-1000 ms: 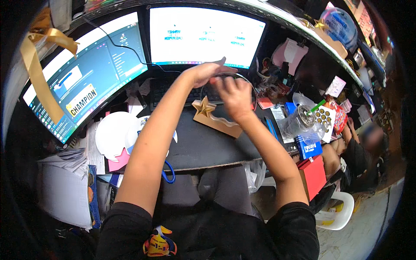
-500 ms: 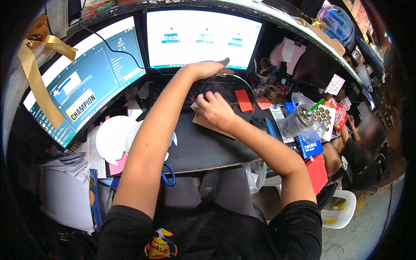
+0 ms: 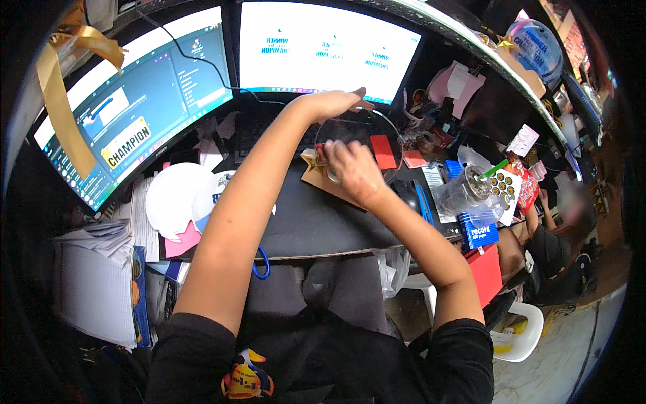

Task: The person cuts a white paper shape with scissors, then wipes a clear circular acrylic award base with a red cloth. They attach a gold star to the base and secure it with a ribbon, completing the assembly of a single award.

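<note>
A clear round plaque [image 3: 355, 126] stands upright on the dark desk, with a tan base [image 3: 343, 194] and a gold star [image 3: 313, 163] at its lower left. My left hand [image 3: 336, 102] is up at the plaque's top rim, fingers long and closed about the edge. Against the front face of the plaque lies my right hand [image 3: 355, 172], its bent fingers smeared by motion. A small red patch shows beside those fingertips; whether they hold it cannot be made out.
Two lit monitors [image 3: 330, 47] stand behind. White cut-out discs [image 3: 176, 202] and blue-handled scissors [image 3: 262, 264] lie left. To the right are a red card [image 3: 383, 152], a plastic cup [image 3: 469, 188] with a green straw, and a blue record book [image 3: 479, 230]. Another person [image 3: 552, 236] sits far right.
My right hand has shifted slightly right and lower across the plaque, uncovering more of the gold star. The left hand stays at the top rim. The whole view has tilted a little.
</note>
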`<state>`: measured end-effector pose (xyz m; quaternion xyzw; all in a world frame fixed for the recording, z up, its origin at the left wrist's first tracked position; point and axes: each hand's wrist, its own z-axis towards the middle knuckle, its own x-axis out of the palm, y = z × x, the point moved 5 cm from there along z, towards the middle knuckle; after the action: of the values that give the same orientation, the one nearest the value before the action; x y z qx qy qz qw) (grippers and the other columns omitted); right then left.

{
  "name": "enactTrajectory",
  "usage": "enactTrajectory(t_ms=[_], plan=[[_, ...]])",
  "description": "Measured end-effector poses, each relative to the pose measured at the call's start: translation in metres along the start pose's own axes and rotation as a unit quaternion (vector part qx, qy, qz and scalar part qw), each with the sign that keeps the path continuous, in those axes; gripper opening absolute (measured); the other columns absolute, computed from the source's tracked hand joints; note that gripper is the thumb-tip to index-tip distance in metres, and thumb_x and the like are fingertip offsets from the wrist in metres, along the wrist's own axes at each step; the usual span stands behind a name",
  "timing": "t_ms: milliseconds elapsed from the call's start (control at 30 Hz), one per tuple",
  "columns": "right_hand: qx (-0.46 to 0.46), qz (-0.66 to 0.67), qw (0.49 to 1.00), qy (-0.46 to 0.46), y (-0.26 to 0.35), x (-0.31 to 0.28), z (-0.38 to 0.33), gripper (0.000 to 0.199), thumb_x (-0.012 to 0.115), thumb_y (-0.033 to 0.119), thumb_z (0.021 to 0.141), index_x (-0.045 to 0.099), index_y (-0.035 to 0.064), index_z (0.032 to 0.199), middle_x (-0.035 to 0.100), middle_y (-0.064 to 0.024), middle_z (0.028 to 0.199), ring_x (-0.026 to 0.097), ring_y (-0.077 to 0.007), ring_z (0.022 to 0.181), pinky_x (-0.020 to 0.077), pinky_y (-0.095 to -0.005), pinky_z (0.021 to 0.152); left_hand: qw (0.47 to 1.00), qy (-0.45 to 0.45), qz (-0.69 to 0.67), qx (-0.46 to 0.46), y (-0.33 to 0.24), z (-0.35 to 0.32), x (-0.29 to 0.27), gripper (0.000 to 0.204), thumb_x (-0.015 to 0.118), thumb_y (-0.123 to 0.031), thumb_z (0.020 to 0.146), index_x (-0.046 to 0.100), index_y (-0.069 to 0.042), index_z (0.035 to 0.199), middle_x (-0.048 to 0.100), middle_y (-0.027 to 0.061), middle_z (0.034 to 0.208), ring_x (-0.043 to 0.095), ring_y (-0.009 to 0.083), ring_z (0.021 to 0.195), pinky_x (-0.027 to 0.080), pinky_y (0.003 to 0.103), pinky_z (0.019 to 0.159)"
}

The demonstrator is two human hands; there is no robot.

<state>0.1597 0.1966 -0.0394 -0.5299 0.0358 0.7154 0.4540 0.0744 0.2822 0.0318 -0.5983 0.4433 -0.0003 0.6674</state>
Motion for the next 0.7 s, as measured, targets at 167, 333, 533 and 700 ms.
enactTrajectory(t_ms=[167, 333, 533, 700], plan=[[0.013, -0.053, 0.997, -0.052, -0.005, -0.005, 0.005, 0.045, 0.053, 0.015, 0.082, 0.055, -0.0061, 0.121, 0.054, -0.0117, 0.110, 0.051, -0.0252, 0.090, 0.0437, -0.0369, 0.070, 0.998, -0.010, 0.025, 0.048, 0.001, 0.008, 0.000, 0.075, 0.016, -0.075, 0.091, 0.046, -0.029, 0.143, 0.041, 0.0156, 0.148, 0.029, 0.0412, 0.140, 0.030, 0.063, 0.104], [-0.115, -0.064, 0.991, 0.020, 0.010, -0.005, -0.012, 0.035, 0.055, 0.017, 0.080, 0.062, -0.0016, 0.109, 0.053, -0.0084, 0.104, 0.050, -0.0236, 0.090, 0.0424, -0.0344, 0.073, 0.998, -0.039, 0.021, 0.044, 0.006, 0.008, -0.001, 0.075, 0.016, -0.074, 0.091, 0.048, -0.028, 0.141, 0.044, 0.0152, 0.146, 0.032, 0.0377, 0.139, 0.039, 0.061, 0.096], [-0.066, -0.053, 0.996, 0.016, 0.002, -0.011, -0.023, 0.027, 0.055, 0.017, 0.080, 0.064, 0.0019, 0.101, 0.053, -0.0064, 0.102, 0.050, -0.0226, 0.090, 0.0423, -0.0339, 0.074, 0.997, -0.045, 0.027, 0.064, 0.004, 0.006, -0.001, 0.069, 0.020, -0.072, 0.093, 0.050, -0.031, 0.140, 0.045, 0.0158, 0.145, 0.033, 0.0352, 0.139, 0.040, 0.060, 0.096], [-0.159, -0.051, 0.986, 0.001, 0.003, -0.016, -0.007, 0.030, 0.057, 0.020, 0.080, 0.065, 0.0027, 0.103, 0.053, -0.0073, 0.102, 0.050, -0.0243, 0.094, 0.0426, -0.0339, 0.075, 0.993, -0.060, 0.044, 0.088, 0.000, 0.005, 0.001, 0.067, 0.023, -0.070, 0.094, 0.050, -0.030, 0.139, 0.046, 0.0168, 0.144, 0.036, 0.0347, 0.137, 0.039, 0.057, 0.099]])
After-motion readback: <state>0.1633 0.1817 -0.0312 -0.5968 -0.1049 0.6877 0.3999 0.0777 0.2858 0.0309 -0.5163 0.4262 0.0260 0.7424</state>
